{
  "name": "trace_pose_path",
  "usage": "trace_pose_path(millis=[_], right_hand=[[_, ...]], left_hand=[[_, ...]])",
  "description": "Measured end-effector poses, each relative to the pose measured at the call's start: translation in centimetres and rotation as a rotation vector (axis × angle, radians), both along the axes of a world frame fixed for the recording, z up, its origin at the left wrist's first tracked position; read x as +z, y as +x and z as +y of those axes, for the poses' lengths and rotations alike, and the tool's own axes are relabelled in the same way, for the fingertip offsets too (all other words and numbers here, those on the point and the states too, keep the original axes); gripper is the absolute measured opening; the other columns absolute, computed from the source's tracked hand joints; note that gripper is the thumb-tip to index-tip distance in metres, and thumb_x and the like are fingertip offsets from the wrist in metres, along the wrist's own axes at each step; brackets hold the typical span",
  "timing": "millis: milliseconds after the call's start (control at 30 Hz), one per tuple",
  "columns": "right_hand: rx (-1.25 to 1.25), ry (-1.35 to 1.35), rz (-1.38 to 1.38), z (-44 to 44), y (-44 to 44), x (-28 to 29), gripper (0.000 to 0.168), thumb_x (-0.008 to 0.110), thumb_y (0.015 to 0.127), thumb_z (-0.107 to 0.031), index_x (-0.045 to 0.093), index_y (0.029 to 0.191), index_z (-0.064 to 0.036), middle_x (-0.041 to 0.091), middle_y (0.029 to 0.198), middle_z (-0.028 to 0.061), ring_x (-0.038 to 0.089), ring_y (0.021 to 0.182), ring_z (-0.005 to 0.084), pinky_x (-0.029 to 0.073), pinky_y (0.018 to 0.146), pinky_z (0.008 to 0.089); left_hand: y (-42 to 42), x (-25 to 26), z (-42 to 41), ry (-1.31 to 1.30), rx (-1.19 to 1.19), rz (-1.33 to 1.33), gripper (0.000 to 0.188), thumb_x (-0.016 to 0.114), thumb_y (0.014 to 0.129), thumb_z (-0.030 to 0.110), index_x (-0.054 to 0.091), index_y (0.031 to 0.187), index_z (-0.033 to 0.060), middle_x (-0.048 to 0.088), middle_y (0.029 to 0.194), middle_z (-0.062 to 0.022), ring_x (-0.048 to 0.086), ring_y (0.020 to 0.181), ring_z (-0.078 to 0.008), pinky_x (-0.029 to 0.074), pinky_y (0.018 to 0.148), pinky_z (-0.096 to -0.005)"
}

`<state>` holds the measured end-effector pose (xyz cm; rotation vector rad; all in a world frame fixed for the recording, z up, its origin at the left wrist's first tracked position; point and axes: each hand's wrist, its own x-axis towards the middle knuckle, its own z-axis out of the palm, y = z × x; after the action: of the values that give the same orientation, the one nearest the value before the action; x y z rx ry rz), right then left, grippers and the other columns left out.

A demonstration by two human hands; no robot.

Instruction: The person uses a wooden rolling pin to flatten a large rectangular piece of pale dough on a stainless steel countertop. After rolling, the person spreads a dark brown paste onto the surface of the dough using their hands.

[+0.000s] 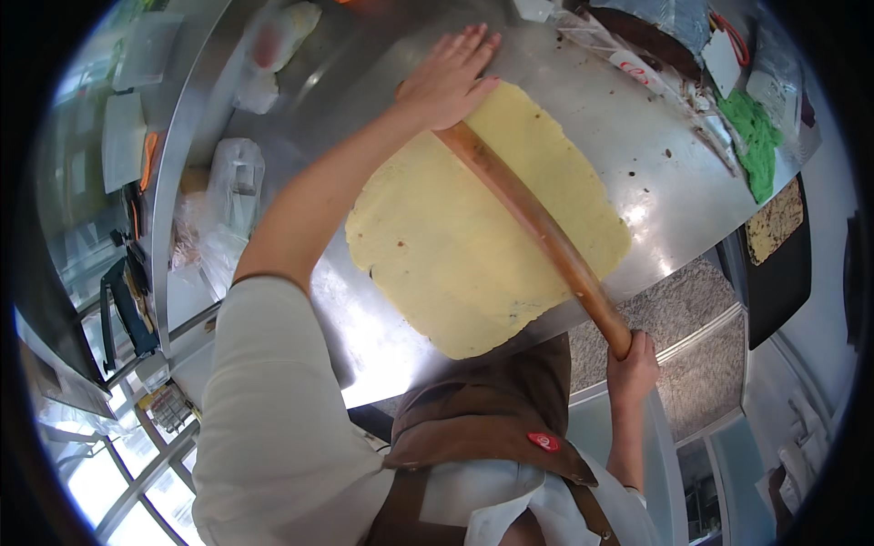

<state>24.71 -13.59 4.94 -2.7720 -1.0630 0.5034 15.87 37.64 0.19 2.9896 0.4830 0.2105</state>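
A sheet of pale yellow dough [437, 225] lies rolled out thin on a stainless-steel worktop [587, 130], its edges uneven. Diagonally across it runs a long wooden rolling pin [532, 218]. My left hand [454, 78] lies flat over the pin's far end, palm down and fingers stretched out past it. At the near end, beyond the worktop's front edge, my right hand [631, 365] is wrapped around the pin. Small dark specks dot the dough, and its near edge touches or slightly overhangs the worktop's edge.
Plastic bags [635, 61] and a green cloth [754, 140] lie at the back right, with dark crumbs nearby. Wrapped items [235, 177] stand along the left. A black tray [778, 259] holding a speckled slab is at the right, beside a speckled grey surface [683, 293].
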Motion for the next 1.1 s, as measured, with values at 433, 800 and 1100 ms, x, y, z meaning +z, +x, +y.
trace_pose_path(millis=[433,800,1100], right_hand=[[0.075,0.047,0.042,-0.5,-8.9,0.0,0.042,0.086,0.068,-0.026,0.054,0.088,-0.008,0.062,0.083,0.0121,0.066,0.076,0.0369,0.053,0.065,0.0496],[0.085,-0.021,0.084,-1.6,-13.7,-0.4,0.039,0.084,0.068,-0.018,0.056,0.093,-0.006,0.063,0.086,0.0129,0.066,0.084,0.0367,0.053,0.072,0.0489],[0.124,0.024,0.102,-1.0,-17.4,1.2,0.043,0.086,0.067,-0.018,0.054,0.093,-0.007,0.063,0.087,0.0128,0.066,0.08,0.0362,0.054,0.067,0.0482]], left_hand=[[-15.9,9.2,-2.1,-0.287,0.166,0.549,0.06,0.046,0.104,0.026,0.033,0.158,0.0046,0.033,0.164,-0.0149,0.031,0.151,-0.031,0.019,0.126,-0.0477],[-18.2,2.5,-3.4,0.031,0.028,0.184,0.063,0.044,0.101,0.026,0.031,0.159,0.0081,0.035,0.163,-0.0139,0.033,0.15,-0.0309,0.018,0.127,-0.0452],[-28.0,3.9,-5.5,-0.09,0.114,0.098,0.062,0.048,0.097,0.016,0.035,0.157,0.0047,0.036,0.162,-0.0162,0.038,0.146,-0.0346,0.024,0.125,-0.0479]])
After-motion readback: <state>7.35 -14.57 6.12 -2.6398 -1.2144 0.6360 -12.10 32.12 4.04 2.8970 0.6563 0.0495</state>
